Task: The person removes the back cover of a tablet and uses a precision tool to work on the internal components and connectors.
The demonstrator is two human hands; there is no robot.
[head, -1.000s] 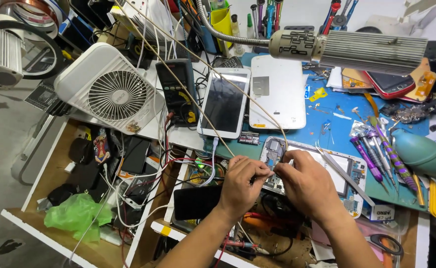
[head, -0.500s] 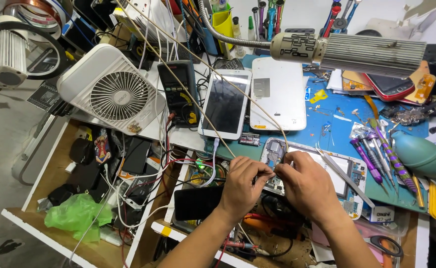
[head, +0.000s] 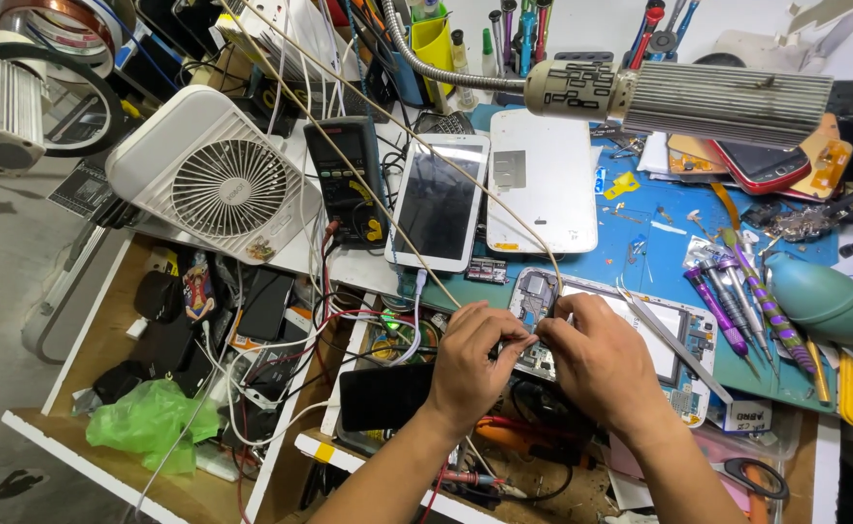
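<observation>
Below, label by label:

Left drawer: open wooden drawer (head: 77,359) under the table edge, holding a green plastic bag (head: 145,422), dark pouches and flat black phones amid tangled wires.

Middle drawer: second open compartment (head: 349,427) with a black phone (head: 383,396) lying face up, over red, black and white wires.

Pen cup: yellow holder (head: 433,44) at the far edge, stuffed with tools; contents mostly cut off by the frame top.

Opened phone: small disassembled phone (head: 533,291), back off and circuit board showing, flat on the blue mat (head: 640,223) at the near table edge, lower half covered by the hands.

Left hand: (head: 470,364) fingers pinched together on the phone's left side, gripping it at the edge.

Right hand: (head: 606,364) fingers closed against the phone's right side, thumb and forefinger meeting close to the left fingertips; whether a tiny part sits between them, cannot tell.

Beside the hands: metal tweezers (head: 674,344) lying diagonally just right of the right hand; purple screwdrivers (head: 737,296) and a teal air blower (head: 824,301) further right.

Beyond the hands: white tablet (head: 441,204), white back cover (head: 541,184), black multimeter (head: 347,180), white fan (head: 215,184).

Overhead: gooseneck lamp (head: 708,102) hiding part of the mat behind it.

Hard to make out: small parts on the phone's board; items at the bottom right are cut off.
</observation>
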